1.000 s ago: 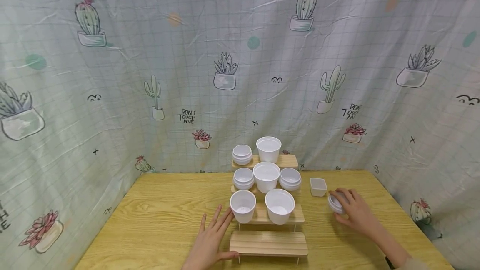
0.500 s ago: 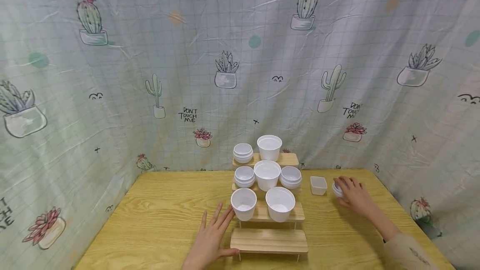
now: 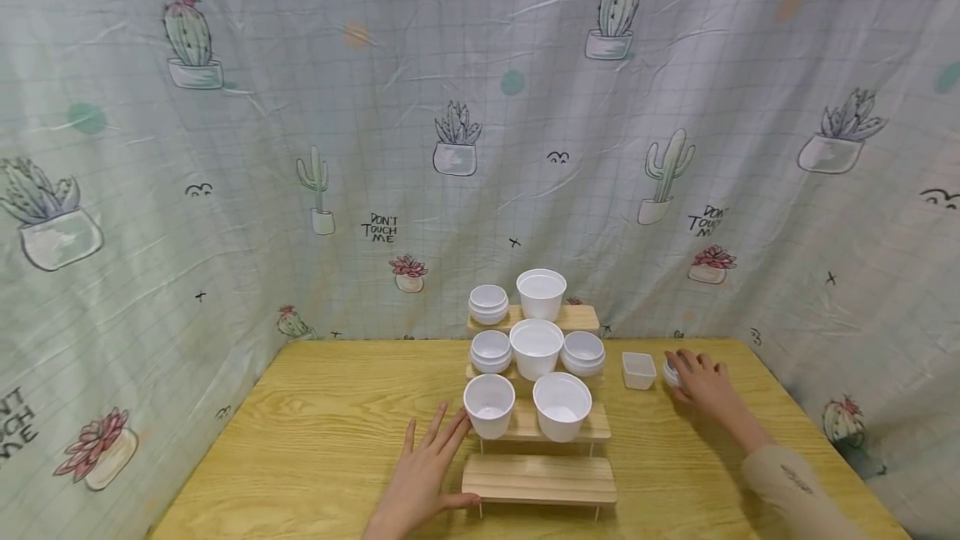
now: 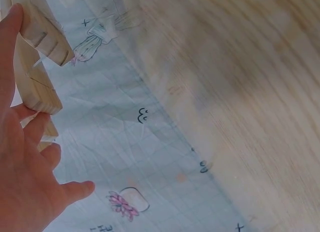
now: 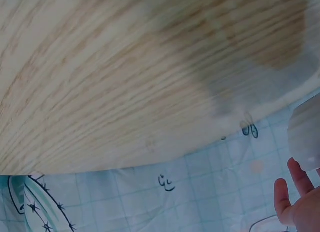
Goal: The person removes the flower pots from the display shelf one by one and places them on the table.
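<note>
My right grip [image 3: 708, 386] holds a small white bowl [image 3: 670, 374], fingers and thumb curled round it, toward the far right corner of the tabletop [image 3: 337, 415]; my fingers hide much of it, so I cannot tell whether its base touches the wood; a square tub [image 3: 638, 373] stands just to its left near the far edge, between it and the wooden stand [image 3: 538, 477]; my left grip [image 3: 423, 469] is wide, fingers spread at the left end of that stand, thumb on the lowest step and fingertips at the end of the step above, just beside a white cup [image 3: 490, 407]; a second cup [image 3: 562, 408] is to the right on that same step; one step higher, a tall cup [image 3: 536, 352] stands between a left bowl [image 3: 491, 354] and a right bowl [image 3: 582, 356]; on the top step a rear bowl [image 3: 488, 306] sits at the left end, a rear cup [image 3: 541, 296] to its right; a cactus-print curtain [image 3: 525, 207] hangs behind the tabletop's far edge; a pale sleeve [image 3: 787, 486] covers my right forearm.
</note>
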The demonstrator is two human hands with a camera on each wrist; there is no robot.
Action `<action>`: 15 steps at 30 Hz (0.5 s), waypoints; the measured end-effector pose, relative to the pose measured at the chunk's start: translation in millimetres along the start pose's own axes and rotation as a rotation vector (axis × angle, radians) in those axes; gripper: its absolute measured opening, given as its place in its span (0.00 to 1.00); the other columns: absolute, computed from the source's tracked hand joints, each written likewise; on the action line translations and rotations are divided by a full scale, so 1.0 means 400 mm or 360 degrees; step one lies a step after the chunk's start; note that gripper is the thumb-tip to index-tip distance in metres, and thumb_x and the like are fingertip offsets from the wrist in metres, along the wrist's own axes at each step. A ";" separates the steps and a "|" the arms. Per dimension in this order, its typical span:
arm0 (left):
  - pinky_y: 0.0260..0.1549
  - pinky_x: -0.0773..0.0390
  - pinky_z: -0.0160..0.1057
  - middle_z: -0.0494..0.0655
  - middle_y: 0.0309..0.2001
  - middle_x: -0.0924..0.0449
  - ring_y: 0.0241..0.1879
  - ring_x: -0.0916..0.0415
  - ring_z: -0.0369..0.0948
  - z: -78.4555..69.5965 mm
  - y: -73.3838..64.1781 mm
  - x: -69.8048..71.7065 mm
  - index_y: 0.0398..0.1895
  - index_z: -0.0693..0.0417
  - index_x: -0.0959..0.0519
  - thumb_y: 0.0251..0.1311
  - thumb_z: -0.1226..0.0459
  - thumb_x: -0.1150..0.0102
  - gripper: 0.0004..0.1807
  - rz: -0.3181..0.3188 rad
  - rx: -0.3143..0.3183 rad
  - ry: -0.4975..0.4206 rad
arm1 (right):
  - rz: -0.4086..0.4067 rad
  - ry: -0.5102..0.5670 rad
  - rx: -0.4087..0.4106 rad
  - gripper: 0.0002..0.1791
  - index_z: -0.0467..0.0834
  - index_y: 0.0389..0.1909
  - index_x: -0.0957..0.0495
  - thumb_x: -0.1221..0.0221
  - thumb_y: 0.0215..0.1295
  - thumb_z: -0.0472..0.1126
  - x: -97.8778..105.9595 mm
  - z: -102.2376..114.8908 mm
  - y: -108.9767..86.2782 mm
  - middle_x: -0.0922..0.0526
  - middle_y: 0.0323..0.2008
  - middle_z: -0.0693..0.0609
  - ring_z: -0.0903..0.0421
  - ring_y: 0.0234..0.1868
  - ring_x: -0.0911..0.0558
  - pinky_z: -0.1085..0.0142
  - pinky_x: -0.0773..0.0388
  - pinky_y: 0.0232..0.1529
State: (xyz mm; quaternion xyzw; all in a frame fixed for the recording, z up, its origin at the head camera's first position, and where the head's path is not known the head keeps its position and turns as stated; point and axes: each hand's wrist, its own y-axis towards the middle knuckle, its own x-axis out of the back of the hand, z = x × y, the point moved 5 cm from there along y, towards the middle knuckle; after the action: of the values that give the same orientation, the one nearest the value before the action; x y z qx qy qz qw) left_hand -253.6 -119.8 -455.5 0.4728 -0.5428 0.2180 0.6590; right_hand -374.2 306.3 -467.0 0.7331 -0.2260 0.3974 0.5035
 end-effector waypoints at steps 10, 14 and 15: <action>0.57 0.48 0.66 0.44 0.68 0.45 0.68 0.51 0.51 -0.001 0.004 0.005 0.67 0.47 0.45 0.31 0.33 0.41 0.57 0.0003 0.0005 -0.0022 | 0.0219 0.0151 -0.0147 0.29 0.37 0.54 0.34 0.40 0.49 0.39 -0.047 -0.014 0.007 0.30 0.49 0.38 0.40 0.46 0.30 0.46 0.37 0.31; 0.57 0.47 0.66 0.44 0.68 0.45 0.68 0.51 0.51 -0.002 0.002 0.005 0.67 0.47 0.45 0.32 0.33 0.41 0.56 0.0025 0.0010 -0.0024 | 0.0263 0.0197 -0.0177 0.30 0.37 0.56 0.35 0.41 0.50 0.39 -0.058 -0.014 0.014 0.30 0.50 0.37 0.39 0.48 0.31 0.44 0.37 0.34; 0.57 0.47 0.66 0.43 0.68 0.46 0.68 0.51 0.51 -0.003 0.001 0.004 0.67 0.47 0.45 0.32 0.33 0.41 0.56 0.0035 0.0013 -0.0023 | 0.0277 0.0206 -0.0188 0.30 0.37 0.56 0.35 0.42 0.50 0.39 -0.059 -0.013 0.015 0.31 0.51 0.37 0.39 0.48 0.31 0.44 0.37 0.34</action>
State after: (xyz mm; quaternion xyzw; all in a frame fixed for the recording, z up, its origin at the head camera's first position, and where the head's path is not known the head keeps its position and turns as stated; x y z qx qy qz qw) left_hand -253.0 -119.0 -453.6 0.4710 -0.5520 0.2239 0.6506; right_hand -394.3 307.0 -481.8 0.6527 -0.2788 0.4720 0.5230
